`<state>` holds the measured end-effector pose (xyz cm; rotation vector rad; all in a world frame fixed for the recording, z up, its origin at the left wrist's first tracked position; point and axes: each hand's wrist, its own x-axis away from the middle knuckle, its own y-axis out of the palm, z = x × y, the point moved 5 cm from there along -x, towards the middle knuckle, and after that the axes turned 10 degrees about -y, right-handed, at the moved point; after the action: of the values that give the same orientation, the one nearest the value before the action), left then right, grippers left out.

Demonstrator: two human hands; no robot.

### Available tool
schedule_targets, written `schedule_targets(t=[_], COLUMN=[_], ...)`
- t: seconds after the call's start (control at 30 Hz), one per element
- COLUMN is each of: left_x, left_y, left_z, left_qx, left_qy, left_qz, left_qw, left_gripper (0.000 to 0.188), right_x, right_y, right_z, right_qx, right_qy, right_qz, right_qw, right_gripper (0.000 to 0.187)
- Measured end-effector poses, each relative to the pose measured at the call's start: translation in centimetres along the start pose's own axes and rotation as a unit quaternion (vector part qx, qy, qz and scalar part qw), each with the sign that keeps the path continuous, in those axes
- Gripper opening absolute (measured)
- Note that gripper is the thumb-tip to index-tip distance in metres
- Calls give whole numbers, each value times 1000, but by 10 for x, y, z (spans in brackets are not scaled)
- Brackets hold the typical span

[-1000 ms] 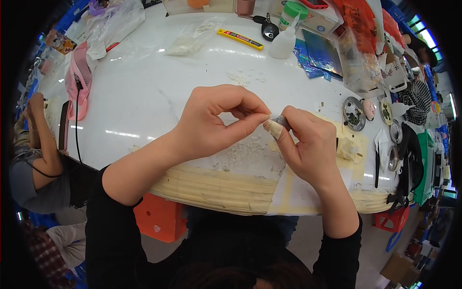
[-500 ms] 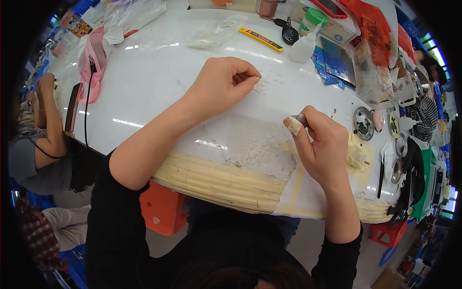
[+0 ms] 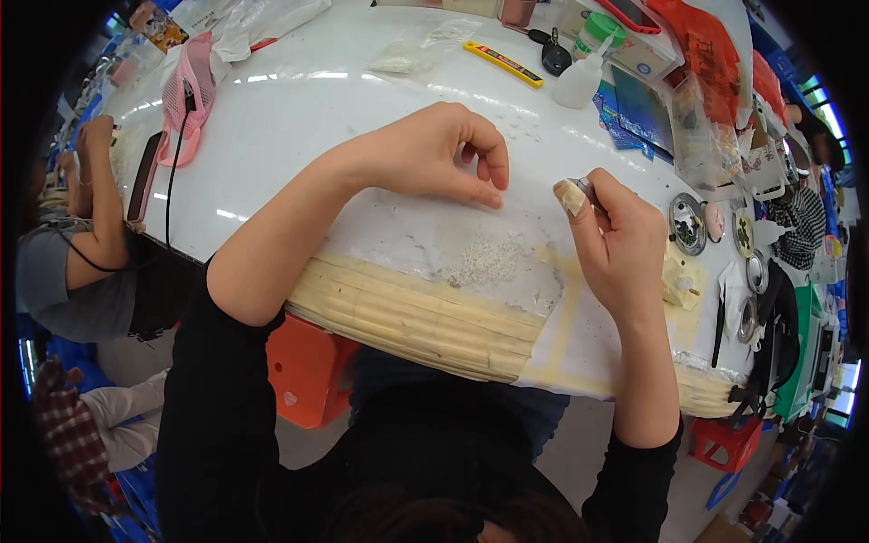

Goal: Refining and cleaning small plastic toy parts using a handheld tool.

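My left hand [image 3: 453,158] hovers over the white table, thumb and fingers parted, with nothing visible between them. Below it lies a pile of tiny whitish pieces [image 3: 489,261] on a clear sheet near the padded table edge. A thinner scatter of such bits [image 3: 518,128] lies just beyond that hand. On the right, my right hand [image 3: 625,240] is closed around a small grey metallic piece [image 3: 587,188], whose kind I cannot make out. Cream tape wraps the thumb tip of this hand.
Cream tape padding [image 3: 407,317] lines the near edge. Farther off lie a yellow cutter [image 3: 503,64], car keys [image 3: 556,58] and a white squeeze bottle [image 3: 577,83]. Round metal dishes [image 3: 688,224] stand at right. A pink mesh pouch [image 3: 190,95] is at left, near another person's arm [image 3: 104,195].
My left hand has come nearer and right, from the far scatter toward the pile, and its pinched fingers have parted. My right hand has risen slightly, still closed on the grey piece.
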<state>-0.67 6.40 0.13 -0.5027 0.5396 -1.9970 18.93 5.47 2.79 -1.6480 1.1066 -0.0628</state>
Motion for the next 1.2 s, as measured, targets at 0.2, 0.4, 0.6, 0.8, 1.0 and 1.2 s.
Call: schedule_targets(t=[0.2,0.4,0.6,0.8,1.0,1.2], left_x=[6,8,6,6,7,7], left_y=[27,41,35,29,27,28], left_z=[14,20,12,11,8,6], left_qx=[-21,-105,-65,0,-31,-28], left_qy=[97,127,79,5,-26,-13], left_qz=[-48,6,46,22,35,39], left_qw=[994,986,994,1000,999,999], left_gripper=[25,18,10,12,16,12], right_x=[-1,-1,-1,-1,-2,-1], right_y=[0,1,4,3,3,4], right_z=[2,5,5,8,8,9], right_qx=[-1,9,5,1,-6,-9], right_qy=[1,6,11,17,13,18], right_qz=[12,6,-2,-6,-3,-15], right_qw=[1000,1000,1000,1000,1000,1000], right_gripper=[38,38,40,40,39,39])
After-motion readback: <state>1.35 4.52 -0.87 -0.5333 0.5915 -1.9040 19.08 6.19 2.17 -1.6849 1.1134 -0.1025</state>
